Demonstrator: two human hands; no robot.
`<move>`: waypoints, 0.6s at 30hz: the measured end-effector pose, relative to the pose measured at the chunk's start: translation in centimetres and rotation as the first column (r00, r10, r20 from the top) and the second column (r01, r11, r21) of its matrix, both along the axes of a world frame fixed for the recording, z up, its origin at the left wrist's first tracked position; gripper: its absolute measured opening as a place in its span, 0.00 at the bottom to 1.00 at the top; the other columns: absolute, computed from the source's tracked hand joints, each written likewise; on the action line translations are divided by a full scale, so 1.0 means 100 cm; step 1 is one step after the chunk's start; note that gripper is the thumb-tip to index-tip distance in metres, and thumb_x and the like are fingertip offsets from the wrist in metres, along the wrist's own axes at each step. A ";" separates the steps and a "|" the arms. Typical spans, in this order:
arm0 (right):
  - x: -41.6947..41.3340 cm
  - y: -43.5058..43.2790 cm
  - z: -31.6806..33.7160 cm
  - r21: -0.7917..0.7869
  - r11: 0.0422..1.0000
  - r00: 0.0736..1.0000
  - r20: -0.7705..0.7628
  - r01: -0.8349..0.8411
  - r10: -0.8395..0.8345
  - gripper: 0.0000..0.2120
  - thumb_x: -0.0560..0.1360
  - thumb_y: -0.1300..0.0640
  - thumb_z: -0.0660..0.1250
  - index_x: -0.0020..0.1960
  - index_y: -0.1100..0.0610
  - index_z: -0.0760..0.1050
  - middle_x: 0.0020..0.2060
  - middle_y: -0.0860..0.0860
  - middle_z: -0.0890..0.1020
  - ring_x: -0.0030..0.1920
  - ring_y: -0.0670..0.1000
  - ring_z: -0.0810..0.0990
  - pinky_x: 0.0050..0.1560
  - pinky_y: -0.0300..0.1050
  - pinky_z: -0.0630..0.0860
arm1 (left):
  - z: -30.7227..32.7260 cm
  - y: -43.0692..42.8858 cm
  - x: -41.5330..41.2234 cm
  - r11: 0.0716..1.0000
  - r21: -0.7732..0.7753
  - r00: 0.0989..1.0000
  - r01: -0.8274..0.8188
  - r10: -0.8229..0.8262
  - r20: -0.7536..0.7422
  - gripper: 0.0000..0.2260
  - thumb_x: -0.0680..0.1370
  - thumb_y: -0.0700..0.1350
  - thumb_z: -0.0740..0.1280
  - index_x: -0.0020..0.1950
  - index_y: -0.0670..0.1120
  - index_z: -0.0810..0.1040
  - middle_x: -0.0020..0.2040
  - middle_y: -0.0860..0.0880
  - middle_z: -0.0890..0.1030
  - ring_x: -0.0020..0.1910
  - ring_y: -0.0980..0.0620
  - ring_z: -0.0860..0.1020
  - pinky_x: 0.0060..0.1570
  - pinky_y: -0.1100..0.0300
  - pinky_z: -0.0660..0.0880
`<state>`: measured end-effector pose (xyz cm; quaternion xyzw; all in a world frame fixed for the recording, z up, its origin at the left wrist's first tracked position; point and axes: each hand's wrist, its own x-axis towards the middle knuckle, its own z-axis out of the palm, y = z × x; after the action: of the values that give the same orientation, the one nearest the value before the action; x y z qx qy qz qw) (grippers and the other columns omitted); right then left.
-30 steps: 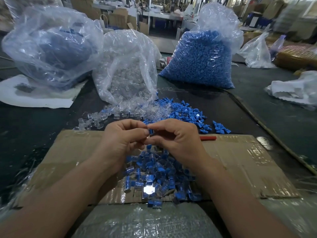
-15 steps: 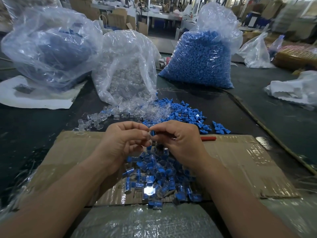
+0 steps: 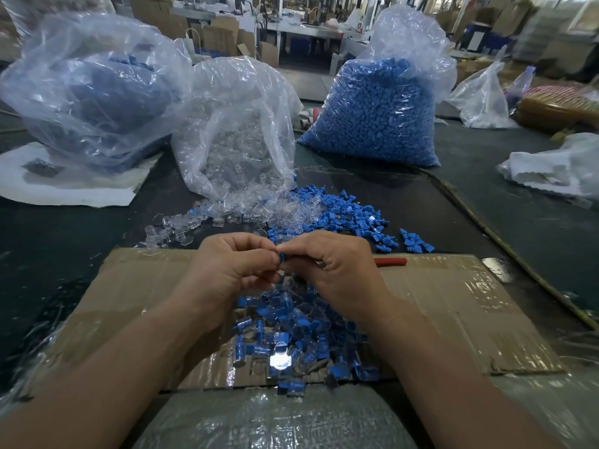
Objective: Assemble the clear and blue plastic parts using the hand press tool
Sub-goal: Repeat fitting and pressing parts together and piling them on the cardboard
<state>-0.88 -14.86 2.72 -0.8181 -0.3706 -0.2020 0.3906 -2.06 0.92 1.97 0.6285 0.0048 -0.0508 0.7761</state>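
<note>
My left hand [image 3: 231,270] and my right hand [image 3: 337,270] meet fingertip to fingertip above the cardboard sheet [image 3: 453,306]. Between them they pinch a small blue part [image 3: 282,257]; whether a clear part is with it is hidden by my fingers. Below my hands lies a heap of joined clear-and-blue pieces [image 3: 291,338]. Loose clear parts [image 3: 227,215] and loose blue parts [image 3: 350,215] are spread on the dark table beyond the cardboard. No hand press tool shows.
A bag of clear parts [image 3: 236,131] stands behind the loose pile. A full bag of blue parts [image 3: 379,108] stands at its right, another large bag [image 3: 94,89] at the far left. A red stick [image 3: 390,262] lies by my right hand.
Both hands have stayed together over the heap, shifting only slightly; the blue part between the fingertips shows a little more now.
</note>
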 end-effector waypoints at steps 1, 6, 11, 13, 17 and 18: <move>0.000 0.000 0.000 -0.004 1.000 1.000 0.007 0.005 -0.005 0.10 0.67 0.65 0.71 0.48 0.64 0.81 0.41 0.56 0.84 0.41 0.50 0.82 0.45 0.41 0.77 | 0.000 0.000 0.000 1.000 0.004 1.000 -0.001 0.001 0.003 0.02 0.57 0.38 0.70 0.27 0.45 0.81 0.26 0.46 0.78 0.23 0.53 0.77 0.23 0.66 0.73; -0.001 0.000 0.003 -0.050 0.999 0.999 -0.042 0.018 -0.020 0.11 0.67 0.63 0.73 0.50 0.62 0.81 0.42 0.54 0.84 0.42 0.49 0.82 0.45 0.41 0.77 | -0.001 0.001 0.001 1.000 0.006 1.000 0.015 -0.015 0.012 0.03 0.57 0.39 0.70 0.28 0.46 0.81 0.25 0.46 0.78 0.23 0.54 0.76 0.23 0.66 0.73; 0.011 -0.029 0.016 -0.246 0.950 0.910 -0.316 0.193 -0.267 0.20 0.66 0.48 0.73 0.57 0.53 0.78 0.48 0.43 0.80 0.45 0.37 0.75 0.49 0.33 0.72 | -0.002 0.005 0.004 0.999 -0.030 1.000 -0.025 0.024 -0.013 0.02 0.58 0.39 0.71 0.28 0.45 0.81 0.26 0.46 0.78 0.24 0.54 0.77 0.21 0.67 0.71; 0.018 -0.048 0.020 -0.356 0.905 0.855 -0.367 0.235 -0.366 0.19 0.67 0.47 0.73 0.56 0.49 0.77 0.46 0.39 0.76 0.45 0.35 0.72 0.46 0.33 0.68 | -0.002 0.006 0.005 0.998 -0.049 0.999 -0.035 0.034 -0.027 0.02 0.58 0.39 0.71 0.29 0.44 0.80 0.26 0.46 0.78 0.25 0.53 0.77 0.21 0.67 0.72; 0.022 -0.067 0.023 -0.549 0.827 0.740 -0.506 0.120 -0.443 0.27 0.65 0.46 0.74 0.62 0.45 0.71 0.52 0.40 0.70 0.54 0.43 0.69 0.52 0.41 0.65 | -0.003 0.005 0.005 0.998 -0.055 0.999 -0.038 0.037 -0.022 0.03 0.58 0.38 0.71 0.29 0.44 0.80 0.27 0.46 0.78 0.25 0.53 0.78 0.21 0.67 0.72; 0.022 -0.068 0.023 -0.582 0.811 0.711 -0.544 0.065 -0.447 0.29 0.64 0.46 0.74 0.63 0.44 0.69 0.52 0.40 0.69 0.55 0.44 0.68 0.53 0.42 0.64 | -0.003 0.005 0.005 0.998 -0.054 0.999 -0.040 0.039 -0.020 0.03 0.58 0.38 0.71 0.30 0.44 0.80 0.27 0.46 0.78 0.25 0.53 0.78 0.22 0.67 0.73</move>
<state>1.28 -21.62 5.00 -0.9540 -0.1268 0.1534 0.2244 -1.52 1.43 1.65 0.6065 0.0233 -0.0415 0.7937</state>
